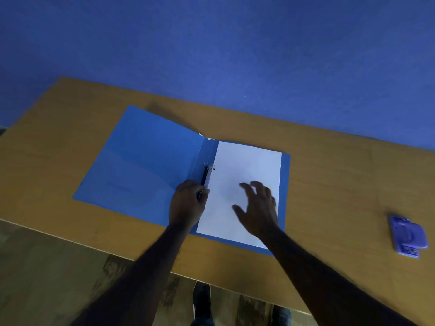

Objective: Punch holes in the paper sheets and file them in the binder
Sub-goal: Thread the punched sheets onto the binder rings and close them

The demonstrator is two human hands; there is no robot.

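A blue binder (141,165) lies open flat on the wooden table. White paper sheets (244,170) rest on its right half, their left edge at the metal ring mechanism (208,171) along the spine. My left hand (188,203) is closed over the near end of that mechanism, fingers curled on the near ring. My right hand (259,208) hovers over the lower part of the paper with fingers spread, holding nothing. A purple hole punch (407,236) sits far to the right on the table.
The wooden table (329,175) has its near edge running diagonally below the binder. A blue wall stands right behind it. Dark shoes (202,302) show on the floor beneath.
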